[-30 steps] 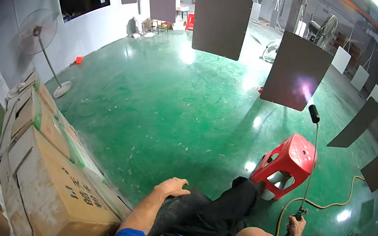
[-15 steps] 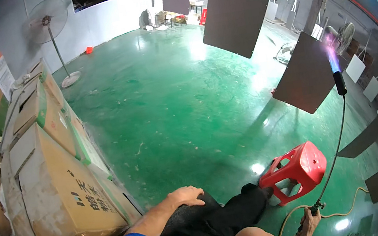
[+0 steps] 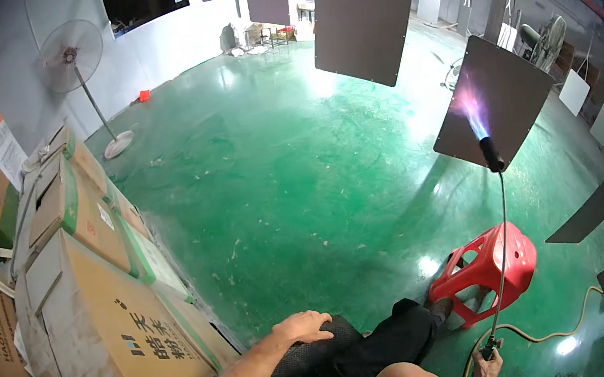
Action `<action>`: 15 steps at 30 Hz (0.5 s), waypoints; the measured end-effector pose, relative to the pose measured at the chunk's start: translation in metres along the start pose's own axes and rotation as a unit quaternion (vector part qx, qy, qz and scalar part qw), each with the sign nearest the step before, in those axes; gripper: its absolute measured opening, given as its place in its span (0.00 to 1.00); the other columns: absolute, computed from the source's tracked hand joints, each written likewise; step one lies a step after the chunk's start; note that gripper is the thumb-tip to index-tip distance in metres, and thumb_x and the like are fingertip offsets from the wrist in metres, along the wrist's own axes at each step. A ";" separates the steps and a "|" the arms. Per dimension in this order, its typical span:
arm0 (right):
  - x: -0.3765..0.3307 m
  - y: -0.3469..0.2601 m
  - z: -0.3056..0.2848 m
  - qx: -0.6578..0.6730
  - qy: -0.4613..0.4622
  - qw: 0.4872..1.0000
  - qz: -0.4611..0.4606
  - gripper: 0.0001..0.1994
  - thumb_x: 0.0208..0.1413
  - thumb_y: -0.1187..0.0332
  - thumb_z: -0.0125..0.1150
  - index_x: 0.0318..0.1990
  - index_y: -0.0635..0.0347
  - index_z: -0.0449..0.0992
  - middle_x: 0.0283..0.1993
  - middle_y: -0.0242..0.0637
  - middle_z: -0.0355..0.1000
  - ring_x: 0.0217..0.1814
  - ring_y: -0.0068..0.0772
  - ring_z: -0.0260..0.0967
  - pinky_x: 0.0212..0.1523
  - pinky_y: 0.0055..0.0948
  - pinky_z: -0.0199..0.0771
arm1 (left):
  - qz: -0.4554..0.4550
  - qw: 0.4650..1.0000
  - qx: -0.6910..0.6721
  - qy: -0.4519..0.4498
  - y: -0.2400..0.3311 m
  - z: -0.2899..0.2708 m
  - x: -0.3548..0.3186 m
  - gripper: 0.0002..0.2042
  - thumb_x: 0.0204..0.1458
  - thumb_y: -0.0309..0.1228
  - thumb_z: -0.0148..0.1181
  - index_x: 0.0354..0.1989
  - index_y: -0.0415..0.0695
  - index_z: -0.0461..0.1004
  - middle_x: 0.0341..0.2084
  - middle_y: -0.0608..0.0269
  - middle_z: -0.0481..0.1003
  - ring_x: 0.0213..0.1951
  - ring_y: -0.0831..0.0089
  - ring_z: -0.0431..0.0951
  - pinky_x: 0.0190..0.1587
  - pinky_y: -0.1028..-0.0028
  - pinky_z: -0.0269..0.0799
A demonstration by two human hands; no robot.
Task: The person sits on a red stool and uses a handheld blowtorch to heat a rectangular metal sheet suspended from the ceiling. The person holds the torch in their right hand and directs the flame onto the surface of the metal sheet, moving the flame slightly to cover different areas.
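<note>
I see the right hand [image 3: 488,368] closed around the grip of the torch [image 3: 491,152], some of its fingers turned out of my sight. From that fist the torch's thin tube reaches up and away, its black nozzle well beyond the hand and tipped slightly left. A blue and violet flame [image 3: 473,112] leaves the nozzle and shows in front of the dark panel [image 3: 514,90] hanging farthest out from that hand; I can't tell whether it touches the surface.

The left hand [image 3: 304,327] lies well to the left of the torch, palm down on the dark trousers [image 3: 391,343], its fingers loosely bent and parted from the thumb side; I make out nothing in its grasp.

Just beyond the right hand stands the red stool [image 3: 519,254], with the tube crossing in front of it. A pale hose [image 3: 551,336] curves from beside that hand out to its right. Left of the left hand I have cardboard boxes [image 3: 139,353] stacked close, and far past them a standing fan [image 3: 70,56].
</note>
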State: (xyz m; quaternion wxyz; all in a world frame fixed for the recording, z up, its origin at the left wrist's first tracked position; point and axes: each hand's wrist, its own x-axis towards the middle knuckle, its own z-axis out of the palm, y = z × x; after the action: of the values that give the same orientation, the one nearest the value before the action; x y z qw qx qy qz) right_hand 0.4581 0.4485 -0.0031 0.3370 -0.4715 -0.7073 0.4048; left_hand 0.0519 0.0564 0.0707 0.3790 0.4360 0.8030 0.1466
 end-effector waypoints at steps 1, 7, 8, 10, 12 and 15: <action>0.002 0.010 -0.003 0.007 0.006 0.999 0.043 0.08 0.42 0.74 0.64 0.29 0.61 0.70 0.22 0.29 0.67 0.24 0.23 0.63 0.26 0.25 0.63 | 0.001 1.000 -0.001 -0.002 0.002 -0.003 0.000 0.28 0.52 0.49 0.57 0.57 0.44 0.68 0.48 0.46 0.75 0.52 0.50 0.73 0.54 0.56 0.69; -0.005 0.019 -0.008 0.041 -0.069 0.992 0.094 0.08 0.41 0.77 0.62 0.29 0.61 0.69 0.21 0.27 0.66 0.21 0.21 0.59 0.23 0.25 0.59 | -0.033 0.999 -0.004 -0.002 -0.015 0.003 0.008 0.29 0.51 0.51 0.58 0.58 0.46 0.67 0.48 0.46 0.75 0.53 0.49 0.73 0.55 0.57 0.68; -0.007 0.024 -0.009 0.051 -0.061 0.992 0.102 0.07 0.41 0.77 0.62 0.28 0.61 0.69 0.21 0.26 0.65 0.21 0.20 0.58 0.23 0.25 0.58 | -0.039 0.999 0.000 0.003 -0.020 0.006 0.010 0.29 0.51 0.51 0.58 0.58 0.46 0.67 0.48 0.46 0.75 0.53 0.49 0.72 0.56 0.57 0.68; -0.015 0.028 -0.008 0.073 -0.041 0.989 0.119 0.07 0.42 0.77 0.61 0.28 0.60 0.69 0.21 0.26 0.65 0.20 0.20 0.57 0.22 0.25 0.57 | -0.052 0.999 0.005 -0.008 -0.021 0.003 0.012 0.29 0.52 0.51 0.57 0.58 0.46 0.67 0.47 0.46 0.75 0.53 0.50 0.73 0.56 0.58 0.68; -0.022 0.021 -0.015 0.081 -0.034 0.991 0.104 0.06 0.42 0.76 0.60 0.28 0.61 0.69 0.20 0.26 0.63 0.20 0.19 0.56 0.21 0.25 0.55 | -0.057 0.998 0.001 -0.012 -0.019 0.003 0.014 0.29 0.52 0.51 0.57 0.58 0.46 0.68 0.46 0.46 0.76 0.52 0.51 0.74 0.55 0.59 0.69; -0.036 -0.020 -0.023 0.077 -0.013 0.993 0.091 0.06 0.44 0.73 0.60 0.27 0.61 0.68 0.20 0.25 0.61 0.20 0.19 0.55 0.21 0.25 0.54 | -0.043 0.999 0.003 -0.005 -0.021 -0.002 0.027 0.27 0.52 0.49 0.58 0.54 0.41 0.70 0.43 0.46 0.77 0.46 0.51 0.77 0.50 0.60 0.72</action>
State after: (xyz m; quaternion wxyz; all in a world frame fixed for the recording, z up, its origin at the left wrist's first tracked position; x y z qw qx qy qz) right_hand 0.4820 0.4157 0.0220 0.3247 -0.5013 -0.6321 0.4937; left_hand 0.0288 0.0666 0.0470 0.3880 0.4027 0.8195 0.1256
